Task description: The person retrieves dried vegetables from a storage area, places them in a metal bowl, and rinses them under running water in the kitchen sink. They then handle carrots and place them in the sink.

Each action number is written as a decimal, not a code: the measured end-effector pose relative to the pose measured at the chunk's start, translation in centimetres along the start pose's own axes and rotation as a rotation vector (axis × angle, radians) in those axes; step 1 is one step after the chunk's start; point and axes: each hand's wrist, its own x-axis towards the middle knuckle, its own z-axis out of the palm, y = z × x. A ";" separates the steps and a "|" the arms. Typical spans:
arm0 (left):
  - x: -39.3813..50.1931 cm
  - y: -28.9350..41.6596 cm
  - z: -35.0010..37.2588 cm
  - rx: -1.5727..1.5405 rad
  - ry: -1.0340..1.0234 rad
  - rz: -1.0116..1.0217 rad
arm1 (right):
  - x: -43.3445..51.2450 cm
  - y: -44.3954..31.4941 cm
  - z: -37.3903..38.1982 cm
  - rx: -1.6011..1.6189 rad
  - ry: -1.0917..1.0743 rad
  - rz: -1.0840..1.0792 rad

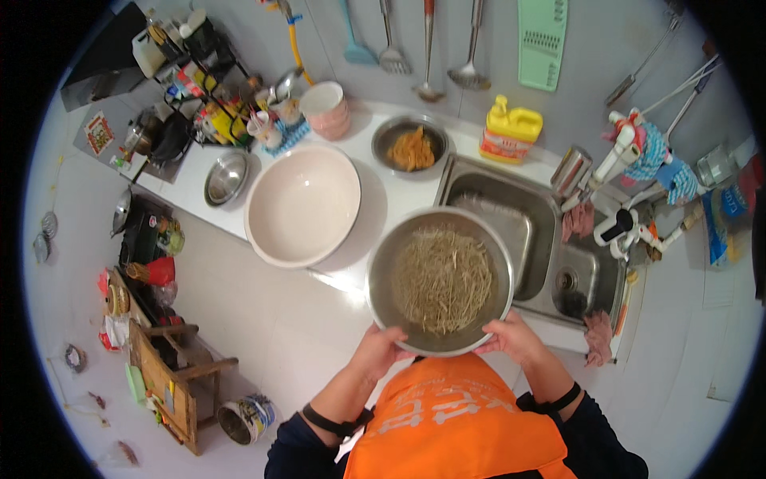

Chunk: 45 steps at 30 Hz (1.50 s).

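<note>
A wide stainless steel bowl (383,257) is held in front of my orange apron, over the counter's front edge and beside the sink. In it lie many thin, pale brown strips (446,278), like dried stems or roots, seemingly in liquid. My left hand (383,347) grips the near left rim with the thumb on top. On the near right rim is my right hand (508,338), its thumb also over the edge. Left of the bowl stands a large cream basin (302,206). Behind it, a smaller metal bowl (380,143) holds orange-brown food (413,149).
A double-basin steel sink (526,209) is at the right, with a yellow detergent jug (511,132) behind it. Stacked pink bowls (326,111) and small metal bowls (227,178) stand on the counter at the left. A wooden stool (173,383) and a bucket (245,419) are on the floor.
</note>
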 end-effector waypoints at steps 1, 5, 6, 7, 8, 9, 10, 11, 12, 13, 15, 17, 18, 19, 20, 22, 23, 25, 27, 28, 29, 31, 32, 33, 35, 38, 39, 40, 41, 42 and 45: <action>0.4 -0.2 -0.1 -0.013 0.004 0.004 | 0.4 -0.1 -0.2 -0.026 0.025 0.026; 1.7 -0.3 -0.5 -0.044 0.008 -0.026 | 1.7 -0.7 -0.5 -0.043 0.015 0.050; 1.9 -0.1 -0.5 -0.043 0.007 -0.022 | 1.9 -0.9 -0.5 -0.064 0.020 0.058; 2.1 0.0 -0.6 -0.044 0.008 -0.019 | 2.2 -1.1 -0.5 -0.077 0.025 0.079; 2.2 0.1 -0.7 -0.055 0.015 -0.008 | 2.3 -1.5 -0.6 -0.103 -0.008 0.110; 2.3 0.3 -0.8 -0.067 0.024 0.002 | 2.5 -2.0 -0.7 -0.140 -0.029 0.131; 2.3 0.4 -0.9 -0.079 0.015 0.023 | 2.7 -2.5 -0.8 -0.181 -0.066 0.139; 2.4 0.5 -1.1 -0.102 -0.004 0.024 | 2.8 -3.4 -1.2 -0.339 -0.118 0.131; 2.4 0.6 -1.3 -0.115 0.011 0.008 | 3.1 -4.6 -1.5 -0.500 -0.048 0.070; 2.4 0.7 -1.5 -0.124 0.011 0.005 | 3.5 -6.1 -1.9 -0.658 -0.006 -0.017; 2.5 0.8 -1.9 -0.106 0.019 0.034 | 4.6 -9.6 -2.4 -0.686 0.129 -0.202; 2.5 0.8 -2.2 -0.151 0.022 0.036 | 6.3 -13.7 -2.3 -0.500 0.246 -0.425; 2.5 0.8 -2.3 -0.163 0.003 0.060 | 7.3 -16.2 -2.0 -0.444 0.274 -0.553; 2.4 0.8 -2.3 -0.179 0.022 0.051 | 8.4 -18.7 -1.5 -0.375 0.223 -0.582; 2.3 0.9 -2.3 -0.178 0.043 0.047 | 9.6 -21.2 -0.8 -0.300 0.163 -0.613; 1.8 1.0 -2.4 -0.155 0.109 0.037 | 12.4 -26.0 0.7 -0.148 0.031 -0.632; 1.4 1.0 -2.4 -0.165 0.127 0.050 | 13.8 -28.2 1.2 -0.083 0.051 -0.622; 0.9 1.0 -2.5 -0.164 0.115 0.053 | 17.0 -32.0 2.2 0.071 -0.052 -0.647; 0.4 0.6 -2.8 -0.203 0.154 0.084 | 19.9 -35.3 2.2 0.213 -0.199 -0.613; 0.3 0.3 -2.9 -0.268 0.143 0.093 | 21.4 -37.0 2.4 0.300 -0.213 -0.555; 0.1 -0.1 -3.0 -0.285 0.154 0.099 | 23.0 -37.7 2.4 0.406 -0.162 -0.646; 0.3 -0.8 -3.2 -0.309 0.150 0.105 | 25.2 -40.5 1.6 0.406 -0.131 -0.579; 0.2 -1.0 -3.3 -0.318 0.136 0.106 | 26.1 -41.4 1.3 0.370 -0.153 -0.607; 0.3 -1.2 -3.3 -0.309 0.136 0.110 | 27.0 -42.0 0.9 0.366 -0.130 -0.636; 0.3 -1.6 -3.3 -0.337 0.132 0.122 | 28.2 -43.3 0.4 0.340 -0.151 -0.605; 0.1 -1.9 -3.2 -0.327 0.172 0.156 | 29.2 -44.1 0.6 0.315 -0.162 -0.594; 0.0 -2.0 -3.1 -0.352 0.167 0.163 | 29.3 -43.9 0.9 0.343 -0.117 -0.594; -0.1 -2.3 -2.9 -0.379 0.170 0.144 | 29.3 -43.4 1.3 0.380 -0.084 -0.671; -0.1 -2.2 -3.0 -0.369 0.182 0.114 | 29.2 -42.8 1.9 0.445 -0.001 -0.748; 0.1 -2.3 -2.8 -0.385 0.220 0.116 | 28.6 -42.1 2.2 0.536 0.138 -0.817; 0.2 -2.3 -2.6 -0.373 0.239 0.189 | 26.2 -36.6 3.1 0.348 0.008 -0.711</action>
